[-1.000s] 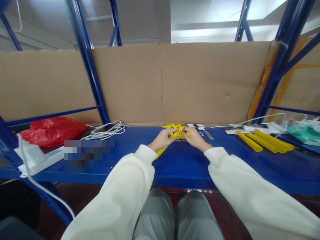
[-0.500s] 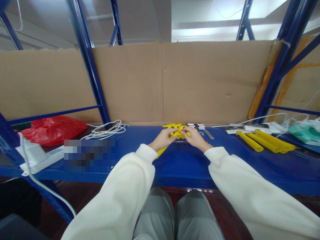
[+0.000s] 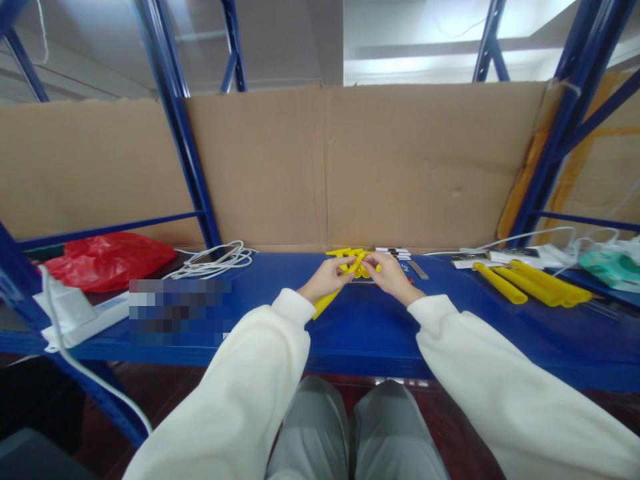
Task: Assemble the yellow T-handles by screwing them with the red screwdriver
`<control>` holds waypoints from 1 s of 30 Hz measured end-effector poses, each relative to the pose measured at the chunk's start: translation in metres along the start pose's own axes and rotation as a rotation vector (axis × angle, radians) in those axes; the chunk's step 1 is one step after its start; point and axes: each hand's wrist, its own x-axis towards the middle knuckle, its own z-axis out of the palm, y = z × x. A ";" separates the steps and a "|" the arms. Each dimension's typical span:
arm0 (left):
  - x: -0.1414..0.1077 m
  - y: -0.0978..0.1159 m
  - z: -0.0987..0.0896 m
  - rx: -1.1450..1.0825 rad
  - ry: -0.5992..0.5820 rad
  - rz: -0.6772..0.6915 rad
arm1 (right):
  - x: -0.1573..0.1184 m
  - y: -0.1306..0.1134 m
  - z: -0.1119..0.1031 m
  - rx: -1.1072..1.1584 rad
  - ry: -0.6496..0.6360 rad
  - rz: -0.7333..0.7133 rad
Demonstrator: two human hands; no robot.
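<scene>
My left hand (image 3: 327, 279) is closed around a long yellow strip (image 3: 326, 305), whose lower end sticks out below the palm toward the front edge. Bent over at its upper part, the strip passes between both hands. My right hand (image 3: 389, 273) pinches that upper part with thumb and fingers. Just behind and beneath the hands lie several small yellow pieces (image 3: 340, 252), partly covered by my fingers. Whether the strip is paper or plastic I cannot tell.
On the blue shelf (image 3: 365, 340), several yellow tubes (image 3: 537, 285) lie right. Black-and-white items (image 3: 397, 253) and a flat metallic strip (image 3: 418, 270) lie beyond my right hand. Left are a power strip (image 3: 95, 319), coiled white cable (image 3: 220, 259) and red bag (image 3: 110, 260). Cardboard (image 3: 400, 167) stands behind.
The upper part of the yellow strip has shifted slightly between my fingers. Both hands stay in almost the same place, and the things around them have not moved.
</scene>
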 end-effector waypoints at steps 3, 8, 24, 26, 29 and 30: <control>0.000 0.000 0.000 -0.024 0.004 -0.004 | 0.000 -0.001 0.000 -0.014 0.002 -0.030; 0.000 -0.003 0.004 -0.068 0.028 -0.004 | 0.001 -0.001 -0.002 0.000 0.004 -0.048; 0.003 -0.007 -0.009 -0.302 0.280 -0.260 | -0.004 0.068 -0.052 -0.291 -0.070 0.670; 0.003 -0.003 -0.008 -0.334 0.294 -0.295 | -0.011 0.082 -0.060 -0.339 -0.144 0.772; 0.003 0.001 -0.007 -0.376 0.307 -0.327 | -0.015 0.089 -0.062 -0.394 -0.231 0.847; 0.003 0.002 -0.007 -0.384 0.311 -0.337 | -0.015 0.088 -0.060 -0.413 -0.251 0.856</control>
